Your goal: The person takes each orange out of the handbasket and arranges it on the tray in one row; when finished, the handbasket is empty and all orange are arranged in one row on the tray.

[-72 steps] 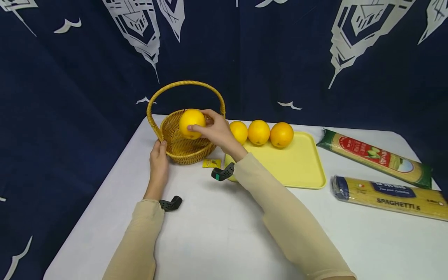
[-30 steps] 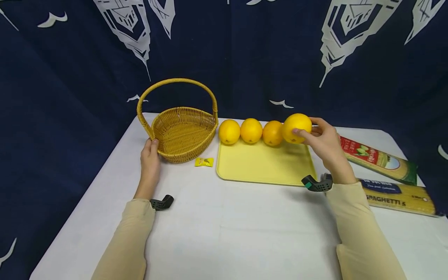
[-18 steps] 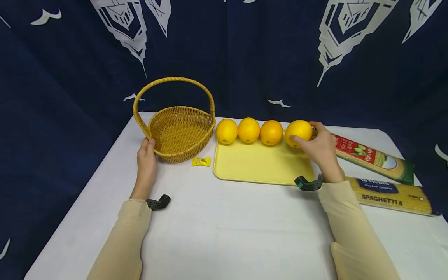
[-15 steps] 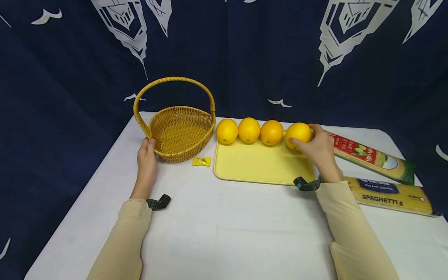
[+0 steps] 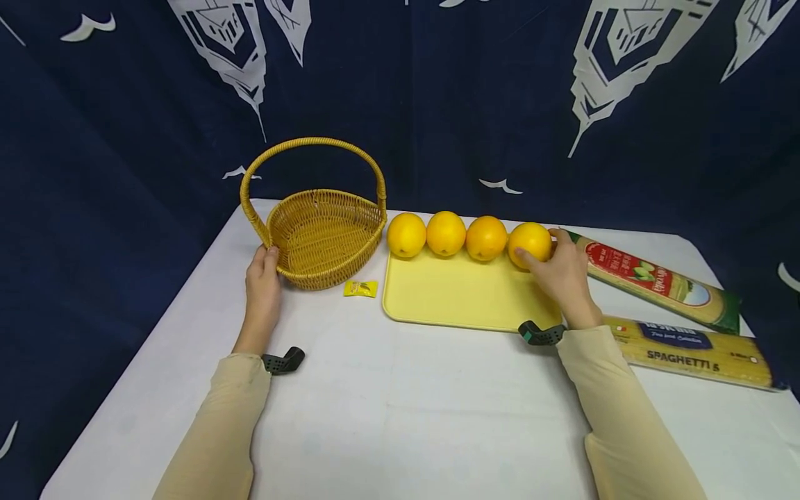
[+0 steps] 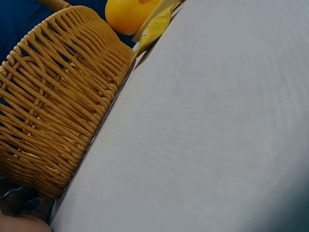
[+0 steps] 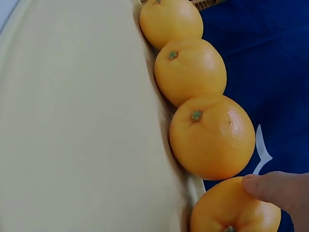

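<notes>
A brown wicker basket with a tall arched handle stands at the left, with nothing in it. My left hand holds its left side near the handle's base; in the left wrist view only a bit of that hand shows beside the woven wall. Several oranges line the back edge of a yellow tray. At the row's right end, my right hand grips the last orange, which sits against its neighbour. The thumb lies on that orange in the right wrist view; the other fingers are mostly hidden behind it.
A small yellow packet lies between basket and tray. Two pasta packs, one with a red label and one marked spaghetti, lie right of the tray. A dark blue curtain hangs behind the white table.
My right hand has carried an orange from inside the basket rightward to the tray's back right, then lowered it to the end of the row. The left hand has stayed on the basket.
</notes>
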Available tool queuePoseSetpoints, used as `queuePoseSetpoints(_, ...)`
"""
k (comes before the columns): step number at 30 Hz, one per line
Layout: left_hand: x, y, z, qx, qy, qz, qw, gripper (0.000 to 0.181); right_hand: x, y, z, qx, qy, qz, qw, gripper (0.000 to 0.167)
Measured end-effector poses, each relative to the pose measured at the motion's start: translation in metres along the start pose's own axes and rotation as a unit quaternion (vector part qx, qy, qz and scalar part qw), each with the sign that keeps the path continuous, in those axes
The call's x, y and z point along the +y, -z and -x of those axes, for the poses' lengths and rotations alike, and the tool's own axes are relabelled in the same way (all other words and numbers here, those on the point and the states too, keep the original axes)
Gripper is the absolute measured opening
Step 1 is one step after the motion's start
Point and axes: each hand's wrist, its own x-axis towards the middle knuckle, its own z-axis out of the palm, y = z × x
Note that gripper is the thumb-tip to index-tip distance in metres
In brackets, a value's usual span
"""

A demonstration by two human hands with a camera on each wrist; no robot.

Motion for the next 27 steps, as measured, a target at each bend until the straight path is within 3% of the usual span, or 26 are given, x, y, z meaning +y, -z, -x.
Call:
queuePoseSetpoints(13, 0.0, 0.001, 0.0, -0.003, -0.001, 0.012, 0.9999, 0.056, 0.003, -0.01, -0.001, 0.013, 0.008, -0.016, 0.9998, 0.076)
queuePoseSetpoints(27, -0.003, 0.002, -0.001, 0.002, -0.009, 0.0, 1.0, 0.054, -0.004, 0.006, 0.011, -0.02, 0.023, 0.009, 0.9995, 0.089)
